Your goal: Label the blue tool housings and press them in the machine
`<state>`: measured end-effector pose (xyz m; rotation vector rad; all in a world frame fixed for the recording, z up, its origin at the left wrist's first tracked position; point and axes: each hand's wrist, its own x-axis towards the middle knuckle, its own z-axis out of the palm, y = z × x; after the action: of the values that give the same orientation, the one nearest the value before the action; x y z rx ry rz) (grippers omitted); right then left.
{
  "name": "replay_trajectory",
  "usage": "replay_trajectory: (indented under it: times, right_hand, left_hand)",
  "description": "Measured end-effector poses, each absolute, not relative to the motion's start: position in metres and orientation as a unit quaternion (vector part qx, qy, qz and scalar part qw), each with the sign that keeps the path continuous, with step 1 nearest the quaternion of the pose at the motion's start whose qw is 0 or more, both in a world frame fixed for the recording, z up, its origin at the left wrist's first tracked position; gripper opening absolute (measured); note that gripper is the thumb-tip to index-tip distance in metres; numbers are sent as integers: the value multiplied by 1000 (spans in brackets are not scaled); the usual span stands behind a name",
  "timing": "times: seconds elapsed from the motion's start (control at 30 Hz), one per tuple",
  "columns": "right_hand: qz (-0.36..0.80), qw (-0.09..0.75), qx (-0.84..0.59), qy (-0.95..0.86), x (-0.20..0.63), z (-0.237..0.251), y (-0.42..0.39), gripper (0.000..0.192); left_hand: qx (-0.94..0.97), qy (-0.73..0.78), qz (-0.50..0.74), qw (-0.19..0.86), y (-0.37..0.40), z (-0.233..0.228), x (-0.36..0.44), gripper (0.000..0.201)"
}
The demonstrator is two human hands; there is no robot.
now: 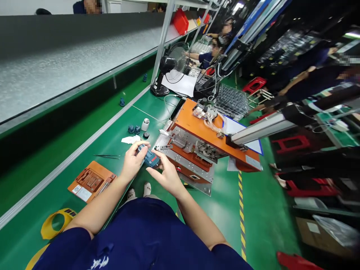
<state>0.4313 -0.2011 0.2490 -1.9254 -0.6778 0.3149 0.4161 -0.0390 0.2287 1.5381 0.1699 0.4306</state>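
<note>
A small blue device with a red label [153, 159] is tilted in front of my body, above the table's front edge. My left hand [133, 159] is closed around its upper left end, thumb on top. Beside its lower right end is my right hand [168, 174], thumb and index finger spread apart; the index fingertip is close to the device, and I cannot tell whether it touches. Just beyond lie a white cloth or tissue [131, 140], two dark blue parts [134, 129], a white bottle [145, 124] and a small black round part [146, 135].
To the right stands an orange machine [194, 116] with a metal fixture [180, 140]. Tweezers [107, 156], an orange fixture plate [91, 180] and yellow tape [52, 225] lie left. A black fan [168, 67] stands behind. Several people work farther off.
</note>
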Motion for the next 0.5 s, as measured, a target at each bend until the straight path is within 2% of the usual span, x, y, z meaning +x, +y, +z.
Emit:
replay_trajectory:
  times: [0.17, 0.27, 0.5]
  right_hand:
    - [33, 505, -833, -225, 426, 244, -216, 55]
    - [-14, 467, -860, -207, 422, 239, -225, 54]
    - [-91, 281, -922, -250, 427, 200, -260, 58]
  left_hand:
    - [561, 51, 59, 824, -65, 221, 407, 62]
    - [527, 68, -26, 847, -87, 219, 402, 76]
    - [596, 108, -19, 796, -133, 209, 418, 54]
